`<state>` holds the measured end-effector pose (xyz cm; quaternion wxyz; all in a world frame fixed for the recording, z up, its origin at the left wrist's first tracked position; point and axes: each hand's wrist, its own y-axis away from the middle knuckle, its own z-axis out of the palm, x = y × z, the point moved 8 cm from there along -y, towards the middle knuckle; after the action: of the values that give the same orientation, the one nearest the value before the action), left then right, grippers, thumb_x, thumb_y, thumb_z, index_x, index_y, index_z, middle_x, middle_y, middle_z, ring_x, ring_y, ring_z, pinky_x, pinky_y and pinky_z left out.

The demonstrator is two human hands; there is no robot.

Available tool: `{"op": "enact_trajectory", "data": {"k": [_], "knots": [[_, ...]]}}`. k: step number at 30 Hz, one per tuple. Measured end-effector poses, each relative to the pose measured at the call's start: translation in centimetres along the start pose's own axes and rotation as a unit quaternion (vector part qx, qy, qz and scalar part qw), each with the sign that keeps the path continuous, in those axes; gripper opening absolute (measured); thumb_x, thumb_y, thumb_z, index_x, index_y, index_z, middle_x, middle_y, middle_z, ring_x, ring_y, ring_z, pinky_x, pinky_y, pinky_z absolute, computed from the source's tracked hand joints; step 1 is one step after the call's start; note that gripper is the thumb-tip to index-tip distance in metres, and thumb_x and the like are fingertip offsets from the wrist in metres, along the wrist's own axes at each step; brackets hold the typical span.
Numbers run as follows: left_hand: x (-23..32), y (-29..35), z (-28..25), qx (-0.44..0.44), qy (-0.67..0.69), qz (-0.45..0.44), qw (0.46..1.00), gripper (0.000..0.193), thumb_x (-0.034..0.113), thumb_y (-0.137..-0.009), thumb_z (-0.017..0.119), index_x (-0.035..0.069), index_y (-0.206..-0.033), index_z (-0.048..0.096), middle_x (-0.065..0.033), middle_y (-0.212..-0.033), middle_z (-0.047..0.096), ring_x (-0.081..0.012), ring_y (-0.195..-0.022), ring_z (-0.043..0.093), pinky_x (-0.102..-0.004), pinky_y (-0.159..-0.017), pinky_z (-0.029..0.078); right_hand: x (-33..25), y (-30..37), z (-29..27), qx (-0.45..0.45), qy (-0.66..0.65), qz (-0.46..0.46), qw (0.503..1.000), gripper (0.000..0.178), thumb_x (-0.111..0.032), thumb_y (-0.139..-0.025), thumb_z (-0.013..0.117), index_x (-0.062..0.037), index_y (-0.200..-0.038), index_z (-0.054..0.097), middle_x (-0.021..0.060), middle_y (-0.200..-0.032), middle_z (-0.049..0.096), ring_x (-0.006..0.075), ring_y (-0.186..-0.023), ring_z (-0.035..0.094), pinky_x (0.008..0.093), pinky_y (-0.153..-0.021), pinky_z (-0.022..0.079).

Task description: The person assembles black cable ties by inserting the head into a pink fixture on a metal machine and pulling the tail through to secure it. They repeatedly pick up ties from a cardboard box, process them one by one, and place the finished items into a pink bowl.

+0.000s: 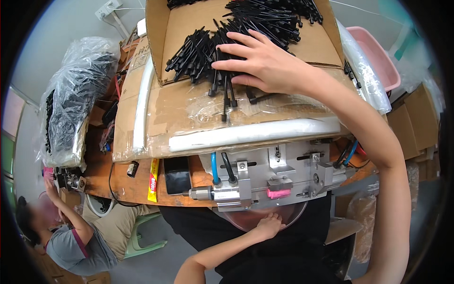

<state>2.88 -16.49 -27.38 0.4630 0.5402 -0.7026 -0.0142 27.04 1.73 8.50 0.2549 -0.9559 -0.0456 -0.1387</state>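
My right hand (257, 61) reaches across the cardboard with its fingers spread. It rests on a heap of thin black stems with small blocky ends (194, 52), in an open-fronted cardboard box (184, 21). A few stems stick out below its fingers onto the taped cardboard. Low in front of me, my left hand (270, 225) is over a reddish see-through bowl (241, 221) at my lap, fingers curled together; what they hold, if anything, is hidden. Just above it sits a metal clamping fixture (295, 165) with a pink block (278, 193) at its front.
White foam strips (255, 134) edge the cardboard. A black phone (177, 176) and a yellow packet (153, 181) lie left of the fixture, near blue and black hoses (214, 168). At left, another person (80, 241) sits by a plastic-covered heap (78, 94). A pink basket (373, 57) stands far right.
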Motion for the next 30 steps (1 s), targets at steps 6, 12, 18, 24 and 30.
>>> {"op": "enact_trajectory", "data": {"k": [6,12,18,24,30], "knots": [[-0.6,-0.8,4.7,-0.070,0.010,-0.032,0.997,0.061,0.045,-0.102,0.034,-0.004,-0.139,0.040,-0.0224,-0.136,0.047,-0.0380,-0.128,0.045,-0.0466,-0.100,0.044,-1.9,2.5,-0.9,-0.009,-0.022,-0.004,1.000,0.040,-0.039,-0.095,0.055,-0.0226,-0.131,0.055,0.0128,-0.137,0.050,0.0367,-0.135,0.038,0.0594,-0.108,0.031],[3.8,4.3,-4.3,0.092,0.080,0.052,0.991,0.048,0.035,-0.100,0.044,0.000,-0.131,0.049,-0.0194,-0.126,0.054,-0.0364,-0.119,0.052,-0.0447,-0.094,0.047,-0.8,2.8,-3.8,-0.007,-0.064,0.035,0.997,0.045,-0.041,-0.097,0.051,-0.0271,-0.140,0.048,0.0139,-0.146,0.042,0.0348,-0.134,0.040,0.0524,-0.108,0.034],[9.3,21.4,-28.5,0.492,-0.052,0.217,0.842,0.039,-0.003,-0.077,0.067,0.005,-0.115,0.064,-0.0092,-0.094,0.058,-0.0261,-0.086,0.059,-0.0341,-0.074,0.050,0.3,5.2,-8.5,0.050,-0.148,0.127,0.979,0.026,-0.015,-0.089,0.064,-0.0075,-0.114,0.065,0.0101,-0.117,0.060,0.0265,-0.100,0.062,0.0338,-0.078,0.052],[7.6,20.1,-37.4,0.606,-0.160,0.094,0.773,0.023,-0.006,-0.075,0.068,0.002,-0.096,0.067,-0.0088,-0.092,0.060,-0.0205,-0.075,0.061,-0.0293,-0.068,0.048,-3.2,3.8,-4.8,0.022,-0.085,0.053,0.995,0.009,-0.010,-0.081,0.067,-0.0033,-0.084,0.061,0.0087,-0.089,0.056,0.0285,-0.088,0.060,0.0390,-0.072,0.050],[5.7,20.4,-37.5,0.546,-0.086,0.075,0.830,0.024,-0.008,-0.073,0.068,0.000,-0.096,0.066,-0.0082,-0.084,0.060,-0.0166,-0.073,0.060,-0.0284,-0.069,0.048,-1.0,5.9,-6.0,0.013,-0.213,0.072,0.974,0.010,-0.008,-0.082,0.066,0.0000,-0.087,0.064,0.0083,-0.081,0.058,0.0261,-0.078,0.061,0.0338,-0.070,0.050]]}}
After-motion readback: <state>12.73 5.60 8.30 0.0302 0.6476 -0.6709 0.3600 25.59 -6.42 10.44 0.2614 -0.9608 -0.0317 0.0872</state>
